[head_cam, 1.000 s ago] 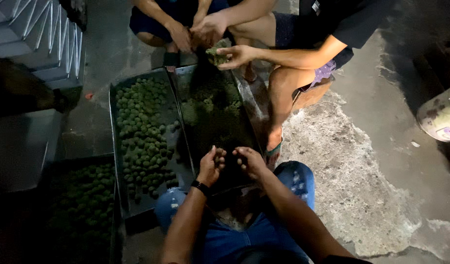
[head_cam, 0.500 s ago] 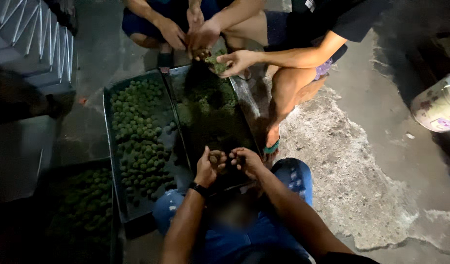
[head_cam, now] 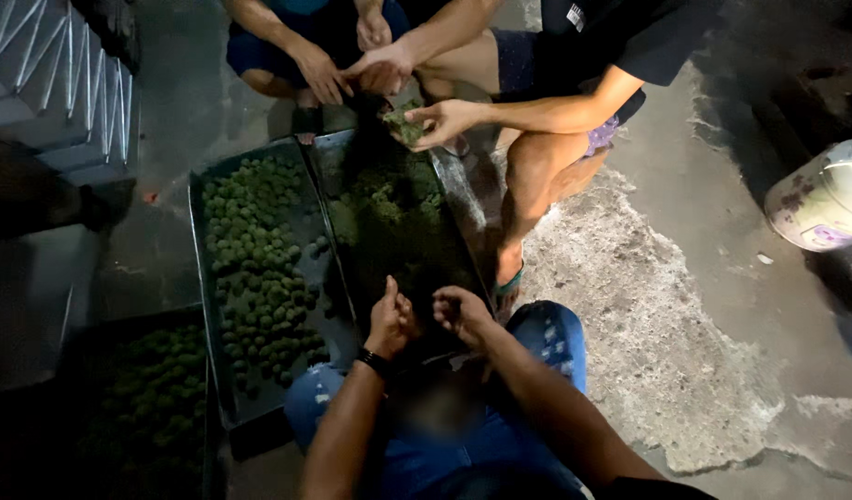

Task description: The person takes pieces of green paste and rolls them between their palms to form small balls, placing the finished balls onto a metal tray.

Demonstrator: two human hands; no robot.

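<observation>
Now, left hand [head_cam: 391, 319]: grip curled together, contents hidden.
Right hand [head_cam: 460, 312]: grip curled likewise, just beside it.
Green stuff [head_cam: 381, 208]: in the dark tray [head_cam: 453, 199] beneath.
Green balls [head_cam: 259, 250]: left tray [head_cam: 201, 278].

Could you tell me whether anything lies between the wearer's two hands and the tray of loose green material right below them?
Nothing visible does. The left hand and right hand hover at the near end of the tray of green material; a co-worker's hand works at its far end.

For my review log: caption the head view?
Left hand and right hand close together over a dark tray beside a tray of green balls.
</observation>
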